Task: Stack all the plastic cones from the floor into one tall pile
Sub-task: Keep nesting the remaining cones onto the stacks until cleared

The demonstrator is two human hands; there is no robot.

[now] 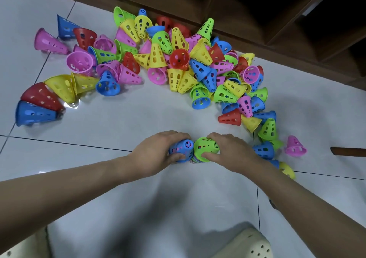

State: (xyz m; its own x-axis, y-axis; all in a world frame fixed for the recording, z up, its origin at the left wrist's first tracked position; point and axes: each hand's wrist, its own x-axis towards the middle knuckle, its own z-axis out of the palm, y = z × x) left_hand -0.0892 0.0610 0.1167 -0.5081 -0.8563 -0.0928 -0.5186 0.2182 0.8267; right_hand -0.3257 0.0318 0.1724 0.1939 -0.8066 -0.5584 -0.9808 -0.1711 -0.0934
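L hand grips blue cone; R hand grips green cone; stack underneath mostly hidden. White tile floor, wood shelf.

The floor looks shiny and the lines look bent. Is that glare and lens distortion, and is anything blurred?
Head view: the glossy floor mirrors the cones faintly and shows a bright glare patch by the yellow cone; soft shadows fall under both arms; tile lines curve toward the edges, a wide-angle effect; the hands' cones are slightly soft, the pile sharp.
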